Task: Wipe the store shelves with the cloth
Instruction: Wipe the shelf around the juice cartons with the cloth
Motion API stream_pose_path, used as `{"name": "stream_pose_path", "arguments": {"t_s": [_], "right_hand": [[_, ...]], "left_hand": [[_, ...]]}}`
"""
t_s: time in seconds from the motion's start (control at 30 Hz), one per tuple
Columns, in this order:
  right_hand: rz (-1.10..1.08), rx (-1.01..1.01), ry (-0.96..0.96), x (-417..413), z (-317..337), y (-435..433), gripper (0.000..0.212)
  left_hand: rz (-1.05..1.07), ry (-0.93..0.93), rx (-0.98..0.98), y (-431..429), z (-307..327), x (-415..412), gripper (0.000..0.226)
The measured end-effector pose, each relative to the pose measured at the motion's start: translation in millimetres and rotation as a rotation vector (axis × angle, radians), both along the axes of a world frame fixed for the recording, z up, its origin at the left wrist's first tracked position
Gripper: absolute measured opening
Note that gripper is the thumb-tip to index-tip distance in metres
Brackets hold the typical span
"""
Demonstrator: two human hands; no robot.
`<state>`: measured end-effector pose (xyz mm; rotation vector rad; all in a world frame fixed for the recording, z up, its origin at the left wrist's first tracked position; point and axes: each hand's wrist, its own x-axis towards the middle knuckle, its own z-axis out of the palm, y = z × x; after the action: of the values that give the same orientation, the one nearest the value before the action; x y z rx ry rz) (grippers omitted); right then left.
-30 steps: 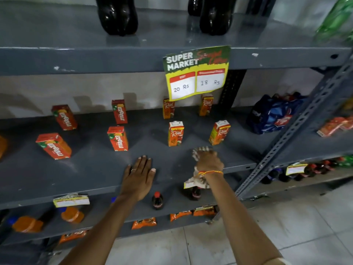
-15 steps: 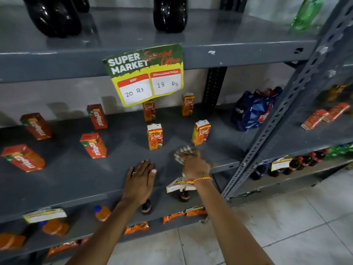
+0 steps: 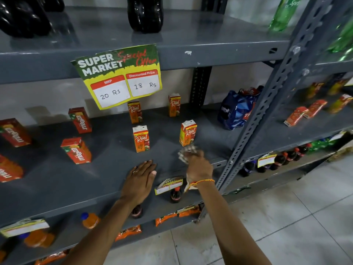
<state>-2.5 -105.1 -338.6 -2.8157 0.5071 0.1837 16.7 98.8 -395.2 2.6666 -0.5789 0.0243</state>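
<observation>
The grey middle shelf (image 3: 107, 169) runs across the view. My right hand (image 3: 198, 166) is closed on a pale checked cloth (image 3: 186, 153), pressed to the shelf near its front edge, just in front of a Real juice carton (image 3: 187, 133). A loose end of the cloth hangs below my wrist. My left hand (image 3: 140, 180) lies flat on the shelf's front edge, palm down, fingers together, holding nothing. A second Real carton (image 3: 141, 138) stands behind my left hand.
Two more Real cartons (image 3: 134, 112) stand at the back. Maaza cartons (image 3: 76, 150) lie to the left. A blue multipack (image 3: 236, 109) sits at the right by the slotted upright (image 3: 254, 134). A price sign (image 3: 122, 77) hangs from the upper shelf. Bottles fill the lower shelves.
My right hand has pushed the cloth farther back, up to the right Real carton. The view has swung to the right. My left hand stays flat on the front edge.
</observation>
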Motion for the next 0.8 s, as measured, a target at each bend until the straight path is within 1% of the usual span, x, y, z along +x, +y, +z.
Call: {"name": "stream_pose_path", "arguments": {"t_s": [0.07,0.17,0.23,0.3,0.37,0.43,0.5,0.57,0.6,0.67,0.7,0.77,0.8], "right_hand": [[-0.172,0.03,0.017,-7.9,-1.9,-18.2,0.048],[-0.316,0.113,-0.046,-22.6,-0.2,-34.6,0.034],[-0.316,0.172,-0.151,-22.3,8.5,-39.6,0.032],[-0.268,0.185,-0.32,-7.1,23.4,-48.6,0.043],[-0.235,0.133,-0.477,24.2,38.0,-65.5,0.056],[-0.22,0.117,-0.529,71.6,41.9,-89.9,0.057],[-0.12,0.052,-0.486,125.4,37.8,-111.1,0.055],[0.019,-0.099,-0.362,175.7,30.4,-122.7,0.055],[0.067,-0.128,-0.295,196.0,26.6,-124.3,0.053],[0.127,-0.097,-0.221,230.3,13.4,-123.2,0.042],[0.123,-0.057,-0.182,243.6,3.1,-124.3,0.035],[0.14,-0.015,-0.074,259.1,-21.9,-127.0,0.033],[0.198,-0.054,-0.029,264.2,-34.9,-129.6,0.034]], "left_hand": [[-0.01,-0.019,0.029,2.7,-0.8,-1.6,0.09],[0.002,-0.032,0.041,-2.2,2.1,2.8,0.082],[-0.032,-0.035,0.054,-6.5,4.0,11.8,0.07],[-0.092,-0.031,0.039,-8.6,4.0,23.4,0.064],[-0.126,-0.023,0.007,-7.6,2.8,33.6,0.061],[-0.133,-0.039,-0.024,-6.0,0.4,38.3,0.055],[-0.123,-0.061,-0.05,-5.7,-2.7,39.3,0.05],[-0.115,-0.079,-0.054,-6.1,-5.6,39.2,0.048],[-0.113,-0.09,-0.058,-6.3,-6.6,39.1,0.049],[-0.105,-0.105,-0.078,-5.9,-8.6,39.5,0.053],[-0.098,-0.112,-0.081,-5.8,-10.1,39.6,0.053],[-0.085,-0.12,-0.076,-5.9,-12.6,39.2,0.048],[-0.082,-0.123,-0.075,-6.3,-13.3,39.2,0.045]]}}
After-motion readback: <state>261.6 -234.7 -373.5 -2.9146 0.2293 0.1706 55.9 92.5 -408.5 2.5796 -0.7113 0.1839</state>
